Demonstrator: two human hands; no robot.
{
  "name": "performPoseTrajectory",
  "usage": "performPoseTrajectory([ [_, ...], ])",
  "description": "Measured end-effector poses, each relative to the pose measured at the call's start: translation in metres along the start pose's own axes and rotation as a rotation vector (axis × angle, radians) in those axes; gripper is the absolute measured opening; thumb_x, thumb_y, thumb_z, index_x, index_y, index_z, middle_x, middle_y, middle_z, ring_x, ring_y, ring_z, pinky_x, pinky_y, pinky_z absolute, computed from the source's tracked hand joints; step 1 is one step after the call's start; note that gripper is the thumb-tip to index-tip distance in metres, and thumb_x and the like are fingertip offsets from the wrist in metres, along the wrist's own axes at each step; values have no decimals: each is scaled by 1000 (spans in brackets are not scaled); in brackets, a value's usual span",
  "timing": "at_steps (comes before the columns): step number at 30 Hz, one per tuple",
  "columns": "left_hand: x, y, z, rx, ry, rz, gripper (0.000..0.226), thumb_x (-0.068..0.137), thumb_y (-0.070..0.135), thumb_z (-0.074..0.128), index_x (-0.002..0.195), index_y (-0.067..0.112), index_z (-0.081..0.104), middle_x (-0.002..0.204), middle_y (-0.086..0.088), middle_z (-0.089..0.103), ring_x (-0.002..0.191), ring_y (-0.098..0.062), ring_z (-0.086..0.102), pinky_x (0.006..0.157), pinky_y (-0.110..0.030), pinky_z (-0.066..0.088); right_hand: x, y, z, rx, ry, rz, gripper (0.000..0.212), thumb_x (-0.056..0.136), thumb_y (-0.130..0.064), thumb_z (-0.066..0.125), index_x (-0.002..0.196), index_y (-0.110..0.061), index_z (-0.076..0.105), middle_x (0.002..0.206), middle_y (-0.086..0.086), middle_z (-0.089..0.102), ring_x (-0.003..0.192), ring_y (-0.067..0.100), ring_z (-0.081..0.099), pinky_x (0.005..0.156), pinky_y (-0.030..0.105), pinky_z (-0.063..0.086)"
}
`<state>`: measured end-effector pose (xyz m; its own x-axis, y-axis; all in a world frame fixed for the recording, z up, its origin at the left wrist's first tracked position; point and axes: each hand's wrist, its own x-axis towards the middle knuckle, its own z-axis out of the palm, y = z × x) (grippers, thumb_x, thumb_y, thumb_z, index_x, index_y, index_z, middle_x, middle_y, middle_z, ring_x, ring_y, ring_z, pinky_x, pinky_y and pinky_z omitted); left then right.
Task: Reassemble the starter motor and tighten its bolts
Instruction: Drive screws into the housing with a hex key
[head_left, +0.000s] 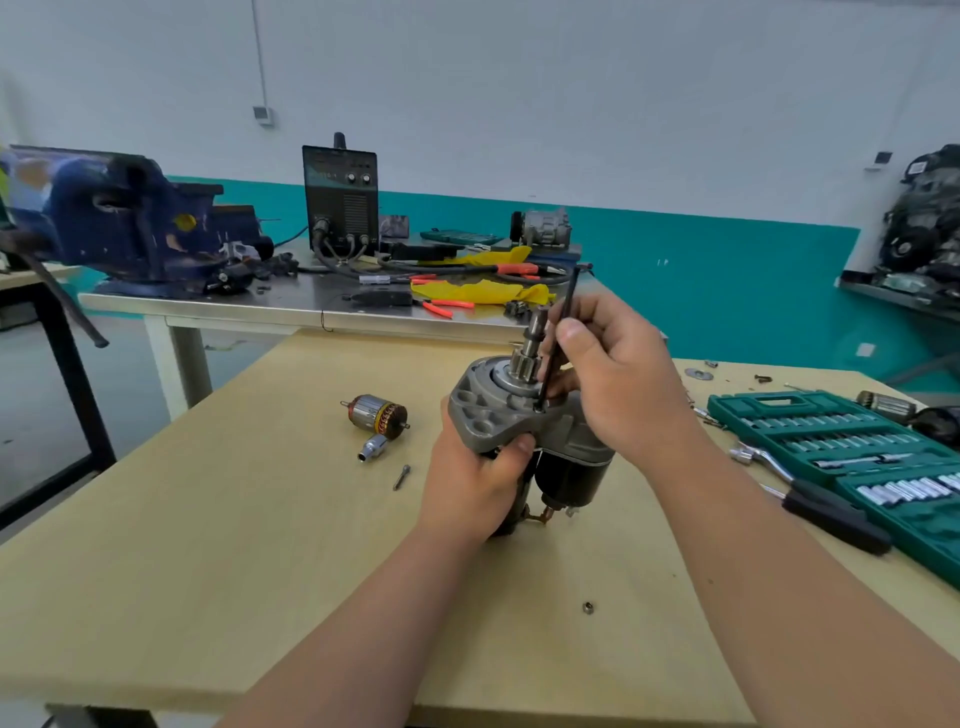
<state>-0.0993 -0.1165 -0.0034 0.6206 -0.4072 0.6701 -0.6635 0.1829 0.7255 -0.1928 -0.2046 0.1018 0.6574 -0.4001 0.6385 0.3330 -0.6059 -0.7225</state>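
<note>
Starter motor (519, 415) stands nose-up at table (208, 571) centre, left hand (475, 483) wrapped round its housing to steady it while right hand (618, 374) pinches one black L-shaped key (563, 322) seated in the nose, evidently for tightening. One armature (376, 413) lies at nine o'clock, one nut (588, 607) at five.

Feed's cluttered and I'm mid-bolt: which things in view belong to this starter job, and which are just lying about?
In use: starter motor in left hand; hex key in right hand.
Lying about: rotor, loose nut, socket set, ratchet, vise, welder.
</note>
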Motion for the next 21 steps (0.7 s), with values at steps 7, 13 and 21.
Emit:
performPoseTrajectory([
  [7,-1,-1,0,-69,66,-28,35,79,41,49,102,67,55,113,42,56,110,17,49,87,1,34,-2,1,-1,30,-14,-30,18,96,-11,52,92,-28,58,79,-11,67,73,12,68,66,25,59],
  [13,0,-8,0,-50,136,-133,72,64,58,57,124,19,57,112,25,56,98,26,47,74,5,33,12,0,18,-40,-37,-82,7,84,-31,60,81,-35,56,71,-18,63,70,7,64,70,35,58],
  [21,1,-11,0,-32,173,-119,72,63,53,63,123,13,57,107,33,60,101,22,51,75,5,34,14,5,21,-60,32,-35,12,81,-35,63,74,-30,55,68,-11,63,60,7,55,58,24,50],
])
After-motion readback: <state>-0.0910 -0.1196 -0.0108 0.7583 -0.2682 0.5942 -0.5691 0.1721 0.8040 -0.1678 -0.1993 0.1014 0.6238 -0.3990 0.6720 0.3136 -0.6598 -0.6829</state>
